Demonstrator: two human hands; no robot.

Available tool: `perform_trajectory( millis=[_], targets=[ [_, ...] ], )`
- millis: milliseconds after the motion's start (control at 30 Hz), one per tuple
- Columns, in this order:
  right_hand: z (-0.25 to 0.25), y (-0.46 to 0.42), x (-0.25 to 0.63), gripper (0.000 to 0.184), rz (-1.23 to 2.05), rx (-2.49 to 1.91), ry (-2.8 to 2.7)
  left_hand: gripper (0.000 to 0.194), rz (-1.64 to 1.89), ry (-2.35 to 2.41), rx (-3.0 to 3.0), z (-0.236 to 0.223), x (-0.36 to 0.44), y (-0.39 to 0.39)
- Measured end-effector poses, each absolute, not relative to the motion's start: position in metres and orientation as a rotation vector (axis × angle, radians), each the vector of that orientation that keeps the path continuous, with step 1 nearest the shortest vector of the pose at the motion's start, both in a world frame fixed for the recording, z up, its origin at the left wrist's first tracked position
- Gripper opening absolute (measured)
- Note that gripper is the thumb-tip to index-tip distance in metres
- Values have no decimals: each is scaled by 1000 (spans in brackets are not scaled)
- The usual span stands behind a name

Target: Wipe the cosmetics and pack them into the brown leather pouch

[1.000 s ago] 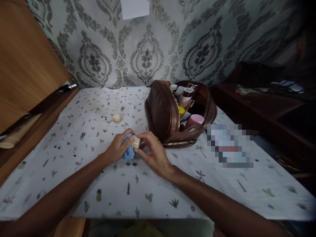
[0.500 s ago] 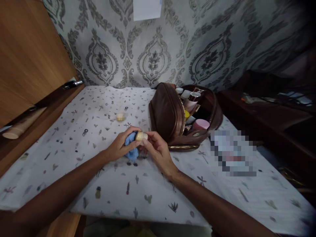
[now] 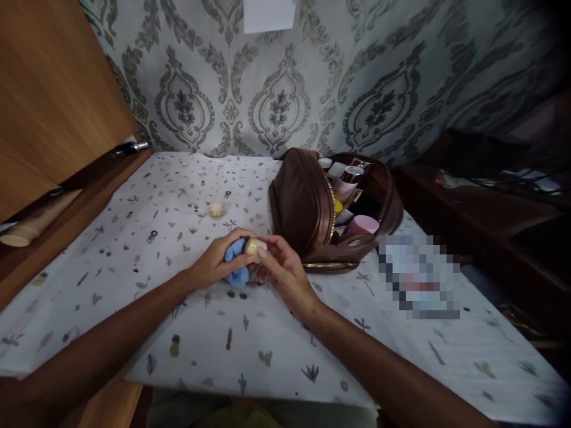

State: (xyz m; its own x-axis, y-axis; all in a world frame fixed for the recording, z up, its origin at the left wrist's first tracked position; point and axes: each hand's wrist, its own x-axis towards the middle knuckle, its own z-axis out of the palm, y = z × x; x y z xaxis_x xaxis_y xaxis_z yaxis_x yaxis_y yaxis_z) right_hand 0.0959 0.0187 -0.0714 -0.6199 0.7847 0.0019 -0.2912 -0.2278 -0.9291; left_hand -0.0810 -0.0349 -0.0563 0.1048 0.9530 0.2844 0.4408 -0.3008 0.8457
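My left hand (image 3: 214, 261) is closed around a crumpled blue cloth (image 3: 236, 261) just above the table. The cloth presses against a small cream jar (image 3: 253, 246), which my right hand (image 3: 283, 270) grips with its fingertips. Both hands meet near the middle of the patterned tablecloth (image 3: 178, 333), just left of an open brown leather toiletry bag (image 3: 306, 205). A small cream-coloured lid (image 3: 216, 209) lies alone on the cloth behind my hands.
The bag holds tubes, bottles and a pink-lidded jar (image 3: 363, 224). A wooden panel (image 3: 53, 107) and ledge with a tan tube (image 3: 38, 220) run along the left. Dark wooden furniture (image 3: 482, 208) stands at the right. A blurred patch (image 3: 419, 276) lies right of the bag.
My hands lifted the jar and cloth slightly and shifted a little toward the bag; the view moved a bit as well. The grip on both is unchanged.
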Motion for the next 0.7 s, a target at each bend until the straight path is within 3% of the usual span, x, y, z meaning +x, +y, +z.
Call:
perform_trajectory(
  millis=[133,700],
  targets=[
    [-71,19,96,46,1982,-633,-1297,36,1175,1330,1852,-56,-81,-34],
    [-75,19,96,49,2100,-611,-1342,36,1176,1183,1806,-61,-84,-33]
  ],
)
